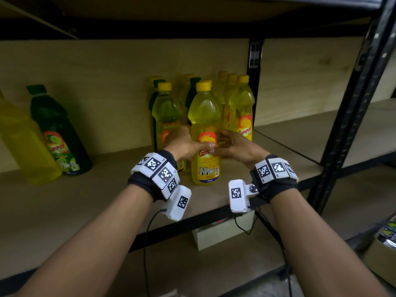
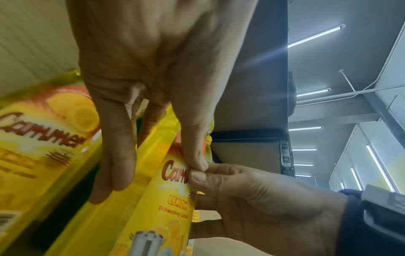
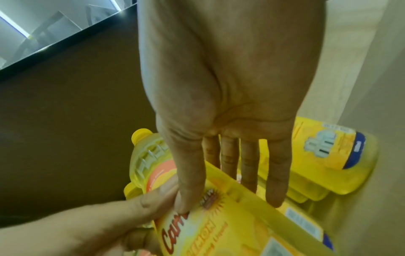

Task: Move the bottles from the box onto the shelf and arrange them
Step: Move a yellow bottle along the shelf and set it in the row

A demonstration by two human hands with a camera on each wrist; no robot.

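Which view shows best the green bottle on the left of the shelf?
The head view: the green bottle appears whole there, cap to base, standing on the shelf. Neither wrist view shows it; both show only yellow bottles.

The wooden shelf board carries about eleven plastic dish-liquid bottles. Eight yellow-capped yellow bottles and two green-capped dark green ones, partly hidden, cluster at twelve o'clock. At nine o'clock stand one more dark green bottle and one yellow bottle, cut off by the edge.
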